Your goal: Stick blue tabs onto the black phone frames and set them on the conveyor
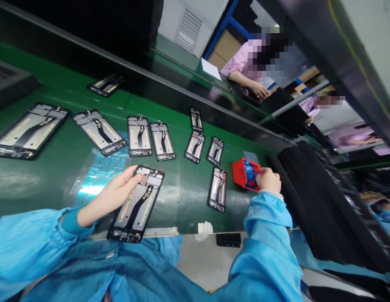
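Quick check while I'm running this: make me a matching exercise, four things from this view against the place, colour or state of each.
Things:
1. left hand
2. right hand
3. red bin
4. bench

Descriptions:
A. green
B. holding a phone frame
C. has blue contents
D. at the side of a small container

Pairs: 1-B, 2-D, 3-C, 4-A

Pictured with most fingers of the left hand (123, 183) hidden beneath a phone (132, 200) and some of the right hand (270, 182) lost at a bin (240, 174), grip unclear. Seen with two co-workers' heads (273, 50) pixelated, a tray (17, 86) cropped at left and print (147, 192) on a ribbon (136, 209) too small to read.
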Demonstrator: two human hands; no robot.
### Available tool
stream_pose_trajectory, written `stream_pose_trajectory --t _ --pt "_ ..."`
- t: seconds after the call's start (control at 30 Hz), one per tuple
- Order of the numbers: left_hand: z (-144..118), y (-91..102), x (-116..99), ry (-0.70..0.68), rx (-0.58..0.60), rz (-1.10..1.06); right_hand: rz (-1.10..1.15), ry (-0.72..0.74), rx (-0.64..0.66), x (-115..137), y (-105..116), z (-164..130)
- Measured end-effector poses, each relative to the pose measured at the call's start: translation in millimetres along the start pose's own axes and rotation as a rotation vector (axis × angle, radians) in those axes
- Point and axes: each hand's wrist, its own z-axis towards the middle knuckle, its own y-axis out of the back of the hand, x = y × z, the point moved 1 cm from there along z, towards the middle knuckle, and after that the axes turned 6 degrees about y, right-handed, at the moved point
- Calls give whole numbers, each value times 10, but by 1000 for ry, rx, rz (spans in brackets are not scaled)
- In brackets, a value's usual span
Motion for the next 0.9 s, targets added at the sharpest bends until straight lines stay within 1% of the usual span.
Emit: stream_pose_trajectory --t 0.07,0.1,0.17,0.2,0.23,0.27,0.3,0.33,0.37,0.4,0.43,0.47,0.53,0.63,0.73,0.8,0.9 --pt "0 2 -2 13 -8 -1 1 11 12 14 -17 -17" --pt "0 1 6 27 -8 4 -5 7 0 41 6 -78" --pt "-3 -10 33 66 15 23 11 37 -88 169 102 -333" --pt "-7 -20 50 75 39 37 55 107 -153 284 165 -534" --pt "-15 -35 67 70 69 48 124 225 -226 435 228 -782" --pt "-25 -54 84 49 101 57 241 426 -287 620 284 -1065" --pt "-37 -75 101 18 135 62 366 667 -290 824 324 -1367" --pt "-51 -98 118 -19 171 65 450 909 -234 1032 344 -1666" --pt "-64 -120 135 -51 203 66 476 1096 -163 1225 344 -1938" --pt "-76 -139 152 -73 230 67 456 1213 -102 1392 328 -2161" --pt "-86 -154 166 -87 251 68 431 1286 -67 1523 302 -2328" --pt "-93 -162 176 -93 263 70 394 1325 -45 1616 270 -2436" --pt "-99 -160 180 -94 276 77 334 1345 -46 1698 214 -2504" --pt "-95 -125 143 -97 295 93 279 1337 -85 1686 181 -2440" --pt "-89 -88 97 -110 305 118 275 1287 -117 1678 178 -2417" --pt "-88 -78 84 -105 320 143 308 1262 -88 1691 168 -2441" --pt "-94 -82 89 -73 351 143 414 1280 -2 1677 175 -2468"
